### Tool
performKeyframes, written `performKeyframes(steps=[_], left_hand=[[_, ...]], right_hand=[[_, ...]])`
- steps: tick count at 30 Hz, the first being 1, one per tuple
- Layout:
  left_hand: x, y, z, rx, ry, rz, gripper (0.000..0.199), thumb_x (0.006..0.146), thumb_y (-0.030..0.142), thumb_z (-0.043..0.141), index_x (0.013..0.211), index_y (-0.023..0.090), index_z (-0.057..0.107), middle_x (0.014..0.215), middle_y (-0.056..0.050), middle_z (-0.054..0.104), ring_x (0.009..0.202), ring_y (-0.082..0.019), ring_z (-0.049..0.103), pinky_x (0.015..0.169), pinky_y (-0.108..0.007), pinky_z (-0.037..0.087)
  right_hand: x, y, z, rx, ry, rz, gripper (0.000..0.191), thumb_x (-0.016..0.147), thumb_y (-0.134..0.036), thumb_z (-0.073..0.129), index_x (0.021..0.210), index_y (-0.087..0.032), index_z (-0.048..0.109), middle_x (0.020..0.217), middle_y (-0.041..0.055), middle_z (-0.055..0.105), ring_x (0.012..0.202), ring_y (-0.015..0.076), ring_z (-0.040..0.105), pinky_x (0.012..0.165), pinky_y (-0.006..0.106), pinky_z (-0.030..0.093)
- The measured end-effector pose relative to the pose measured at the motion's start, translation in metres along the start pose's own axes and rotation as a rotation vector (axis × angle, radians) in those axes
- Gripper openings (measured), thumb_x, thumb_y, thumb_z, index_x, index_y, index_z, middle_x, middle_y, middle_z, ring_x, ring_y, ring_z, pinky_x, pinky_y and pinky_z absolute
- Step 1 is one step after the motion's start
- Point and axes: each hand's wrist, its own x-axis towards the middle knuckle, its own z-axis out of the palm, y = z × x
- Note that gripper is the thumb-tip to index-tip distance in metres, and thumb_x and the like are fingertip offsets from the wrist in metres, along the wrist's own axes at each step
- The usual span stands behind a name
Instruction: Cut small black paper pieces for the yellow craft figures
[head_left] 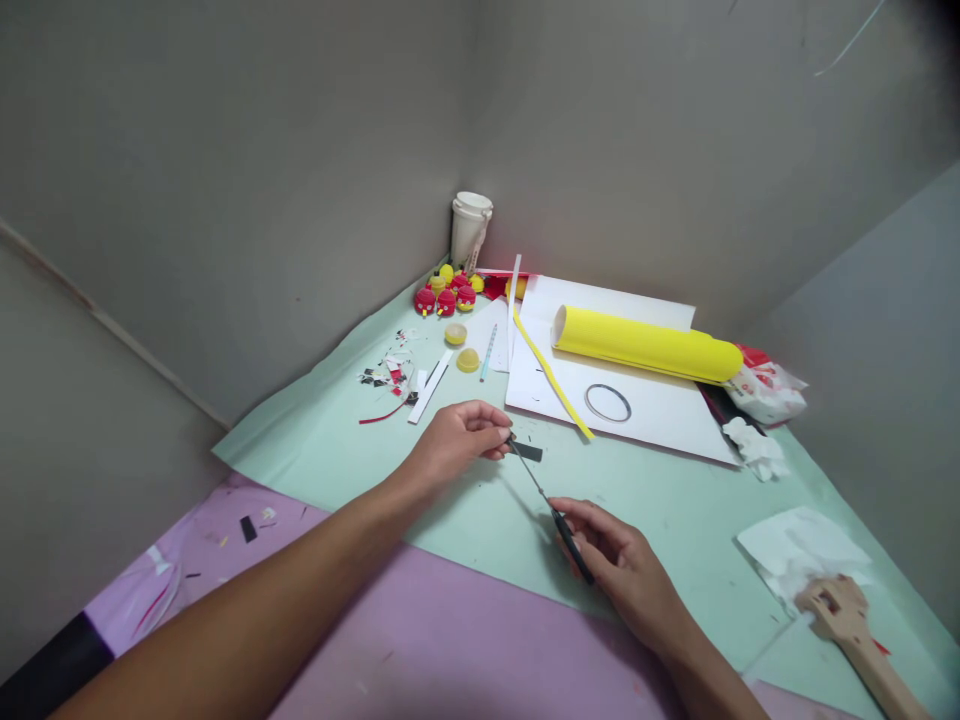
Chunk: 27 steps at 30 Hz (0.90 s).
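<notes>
My right hand (607, 560) is closed around the black handle of a thin metal tool (571, 547), which looks like tweezers or slim scissors. Its shaft slants up and left to the fingertips of my left hand (474, 432). Those fingers are pinched together at the tool's tip on a small dark piece (511, 438), too small to make out. Just beyond and below lies a black paper strip (527, 452) on the pale green sheet (465, 510).
White boards (652, 415) carry a yellow roll (645, 345), a yellow strip (555, 378) and a wire ring (607, 403). Behind are red and yellow balls (446, 300) and a white cup (470, 225). Paper scraps (394, 375) lie left; a glue gun (847, 620) and tissue (802, 545) lie right.
</notes>
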Motion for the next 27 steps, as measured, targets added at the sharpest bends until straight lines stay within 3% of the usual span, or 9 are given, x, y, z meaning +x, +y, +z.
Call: performKeyframes(steps=[27], left_hand=[[-0.0003,-0.0045,0.0002,0.011,-0.01,0.016,0.015,0.076,0.026,0.07,0.087,0.018,0.065,0.076,-0.004,0.067,0.072,-0.013,0.065,0.072,-0.028,0.051]], right_hand=[[0.0012,-0.0031,0.0007,-0.03,0.012,-0.012,0.038,0.086,-0.041,0.059,0.12,-0.024,0.066,0.081,0.001,0.052,0.069,0.0163,0.048,0.065,0.027,0.044]])
